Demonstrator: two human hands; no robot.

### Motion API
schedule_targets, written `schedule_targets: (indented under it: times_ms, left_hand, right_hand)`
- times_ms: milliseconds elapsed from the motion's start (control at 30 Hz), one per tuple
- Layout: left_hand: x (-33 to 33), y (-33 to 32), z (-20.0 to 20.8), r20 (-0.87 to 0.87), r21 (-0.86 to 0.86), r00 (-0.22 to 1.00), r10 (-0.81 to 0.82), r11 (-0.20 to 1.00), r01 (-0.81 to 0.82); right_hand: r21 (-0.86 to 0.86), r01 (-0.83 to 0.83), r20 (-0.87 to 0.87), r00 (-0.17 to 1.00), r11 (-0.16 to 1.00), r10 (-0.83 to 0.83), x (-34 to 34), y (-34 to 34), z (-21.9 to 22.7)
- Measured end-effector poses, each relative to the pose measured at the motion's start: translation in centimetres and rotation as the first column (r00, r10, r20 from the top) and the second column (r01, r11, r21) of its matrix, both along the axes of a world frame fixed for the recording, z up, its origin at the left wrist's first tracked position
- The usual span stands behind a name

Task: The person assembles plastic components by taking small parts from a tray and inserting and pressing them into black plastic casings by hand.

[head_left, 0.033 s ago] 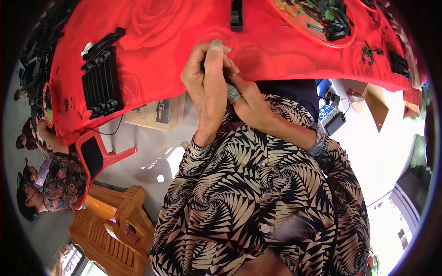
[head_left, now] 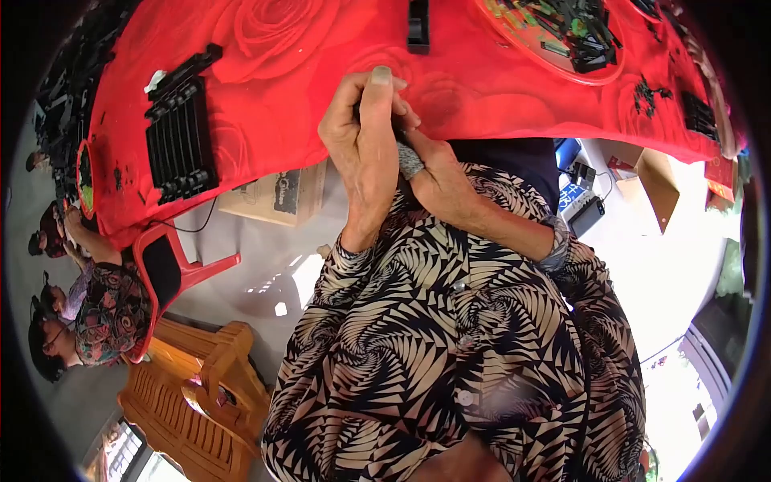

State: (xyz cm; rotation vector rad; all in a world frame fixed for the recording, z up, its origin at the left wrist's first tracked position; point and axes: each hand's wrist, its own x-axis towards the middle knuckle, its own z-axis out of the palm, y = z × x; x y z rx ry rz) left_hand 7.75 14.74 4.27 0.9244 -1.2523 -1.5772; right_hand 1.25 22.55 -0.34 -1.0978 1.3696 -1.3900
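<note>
My left hand [head_left: 363,136] and my right hand [head_left: 443,178] are brought together over the near edge of the red tablecloth. The left thumb is stretched along the curled fingers, its nail pointing away from me. My right fingers are closed and mostly hidden behind the left hand. A sliver of something dark shows between them, too covered to name. Against the right hand is a small grey, fabric-like piece [head_left: 409,161]. Beyond the hands lies a black plastic part [head_left: 418,30]. To the left, several long black plastic pieces [head_left: 178,140] lie side by side in a row.
A red round tray [head_left: 598,79] at the far right holds green and black small parts. Black bits [head_left: 647,96] lie beside it. Below the table are a cardboard box [head_left: 273,195], a red chair [head_left: 189,273] and a wooden bench [head_left: 189,402]. A co-worker [head_left: 104,309] sits at left.
The whole view has shifted very slightly. Both hands keep nearly the same pose, still together.
</note>
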Motion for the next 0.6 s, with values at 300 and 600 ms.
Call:
schedule_targets:
  times_ms: [300, 600]
  left_hand:
    - [1.5, -2.0, -0.8, -0.101, 0.074, 0.995, 0.023, 0.997, -0.015]
    - [3.6, -4.4, -2.3, -0.547, 0.316, 0.832, -0.091, 0.898, 0.305]
  right_hand:
    - [-0.201, -0.037, -0.05, 0.998, 0.979, 0.027, -0.1, -0.2, -1.8]
    - [0.011, -0.116, -0.172, 0.978, 0.993, 0.116, 0.0, -0.2, -1.8]
